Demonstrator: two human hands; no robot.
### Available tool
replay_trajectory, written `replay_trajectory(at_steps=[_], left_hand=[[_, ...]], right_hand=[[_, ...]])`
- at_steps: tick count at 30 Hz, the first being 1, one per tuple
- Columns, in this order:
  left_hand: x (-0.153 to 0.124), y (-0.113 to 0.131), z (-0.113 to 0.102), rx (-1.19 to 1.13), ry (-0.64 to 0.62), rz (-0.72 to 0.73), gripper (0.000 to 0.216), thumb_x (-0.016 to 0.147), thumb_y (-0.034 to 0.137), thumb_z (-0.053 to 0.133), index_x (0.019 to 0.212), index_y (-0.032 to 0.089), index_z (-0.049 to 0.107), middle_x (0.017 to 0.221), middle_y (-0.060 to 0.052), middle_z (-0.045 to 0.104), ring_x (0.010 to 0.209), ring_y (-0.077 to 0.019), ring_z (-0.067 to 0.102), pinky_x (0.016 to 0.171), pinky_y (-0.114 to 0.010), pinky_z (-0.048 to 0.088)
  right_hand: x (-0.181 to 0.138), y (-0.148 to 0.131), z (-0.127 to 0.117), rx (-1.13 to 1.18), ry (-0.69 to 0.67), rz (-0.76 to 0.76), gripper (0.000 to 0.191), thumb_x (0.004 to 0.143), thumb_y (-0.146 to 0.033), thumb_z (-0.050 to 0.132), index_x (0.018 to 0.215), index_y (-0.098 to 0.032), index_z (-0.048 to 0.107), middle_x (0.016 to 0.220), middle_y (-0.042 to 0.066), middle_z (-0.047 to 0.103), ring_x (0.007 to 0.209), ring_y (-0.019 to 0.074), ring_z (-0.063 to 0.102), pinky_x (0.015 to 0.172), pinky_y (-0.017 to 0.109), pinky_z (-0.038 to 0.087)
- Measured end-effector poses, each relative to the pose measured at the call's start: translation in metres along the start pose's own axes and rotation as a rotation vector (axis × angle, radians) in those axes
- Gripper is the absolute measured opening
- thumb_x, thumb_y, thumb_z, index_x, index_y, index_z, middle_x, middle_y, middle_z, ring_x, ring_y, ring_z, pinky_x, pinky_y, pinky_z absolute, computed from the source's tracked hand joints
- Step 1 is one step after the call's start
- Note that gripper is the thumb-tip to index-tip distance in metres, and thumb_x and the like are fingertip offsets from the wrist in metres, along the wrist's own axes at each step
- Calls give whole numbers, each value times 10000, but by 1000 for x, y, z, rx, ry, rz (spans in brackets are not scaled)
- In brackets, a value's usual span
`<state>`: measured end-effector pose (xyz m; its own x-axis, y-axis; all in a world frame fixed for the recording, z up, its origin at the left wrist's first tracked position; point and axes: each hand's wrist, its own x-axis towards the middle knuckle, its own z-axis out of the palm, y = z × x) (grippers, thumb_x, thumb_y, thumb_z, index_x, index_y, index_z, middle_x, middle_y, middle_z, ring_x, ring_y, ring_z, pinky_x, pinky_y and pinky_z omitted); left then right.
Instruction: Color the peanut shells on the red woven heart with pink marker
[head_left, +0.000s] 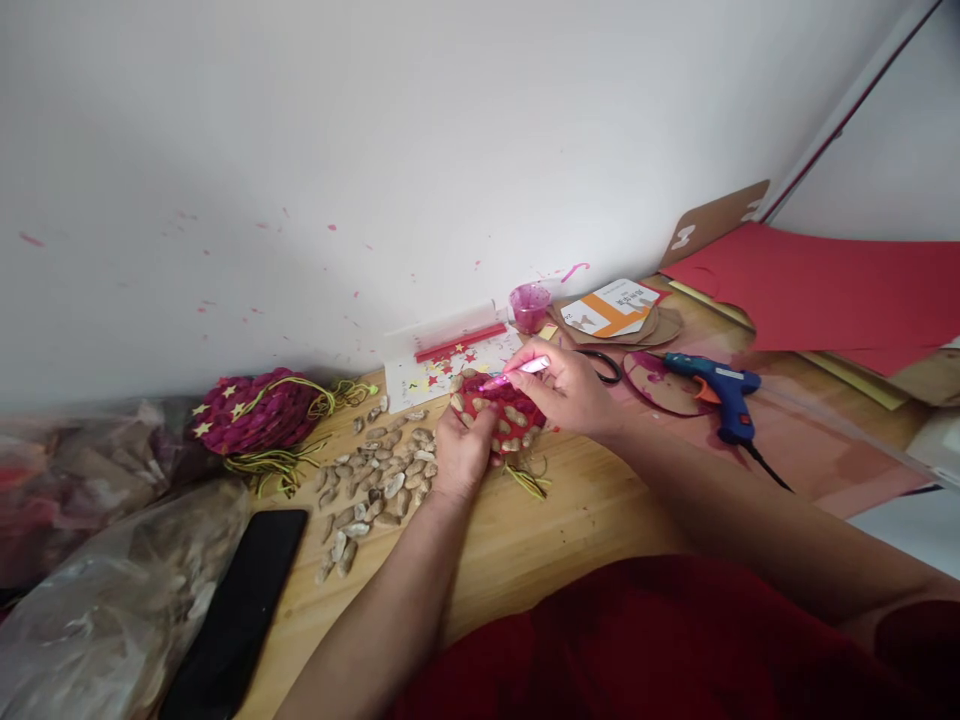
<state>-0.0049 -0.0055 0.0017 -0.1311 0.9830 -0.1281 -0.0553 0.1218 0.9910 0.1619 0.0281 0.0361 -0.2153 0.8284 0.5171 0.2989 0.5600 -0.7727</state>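
We have our left hand [463, 455] closed on the near left rim of a red disc [505, 428] set with peanut shells, some painted magenta; it is held over the middle of the wooden table [562, 530]. Our right hand [574, 388] pinches a white paintbrush [536, 365], pink toward its tip, which points at the disc's far side; we cannot tell whether it touches. A yellow-green tassel [529, 482] hangs from the disc toward the table's front edge.

Left of our left hand we see loose peanut shells [379, 480], then a magenta shell-covered piece [259, 410] with gold stars. A black smartphone [238, 610] lies toward the front left corner. Along the back edge, by the wall, are white paper [405, 388] with small stars and a pink-stained plastic cup [529, 308]. Toward the right edge lies a blue glue gun [721, 388].
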Motion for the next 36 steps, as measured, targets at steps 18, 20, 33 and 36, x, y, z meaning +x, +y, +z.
replay_trajectory(at_steps=[18,20,33,36], left_hand=[[0,1,0,48,-14,19,248,744,368,736,850,189,602,585,39,623,374,-121,525,307,-220,425],[1,0,0,47,-15,20,249,746,365,739,855,187,604,587,40,622,379,-120,531,313,-215,427],[0,3,-1,78,-12,4,242,750,370,732,854,193,604,578,37,628,384,-138,557,314,-227,445],[0,2,0,78,-17,4,255,745,375,744,863,192,612,585,31,635,380,-128,543,320,-219,436]], right_hand=[[0,-5,0,12,-26,-61,79,971,-288,661,949,-215,680,857,23,740,745,165,665,663,285,512],[0,-3,2,25,-35,-54,79,971,-288,667,952,-213,682,853,19,736,735,159,664,654,281,509],[1,-3,4,8,-29,-106,71,975,-267,662,951,-204,685,852,20,740,725,151,673,640,262,515],[0,-4,2,-9,-24,-103,60,970,-256,661,942,-206,682,848,20,739,732,155,677,645,262,521]])
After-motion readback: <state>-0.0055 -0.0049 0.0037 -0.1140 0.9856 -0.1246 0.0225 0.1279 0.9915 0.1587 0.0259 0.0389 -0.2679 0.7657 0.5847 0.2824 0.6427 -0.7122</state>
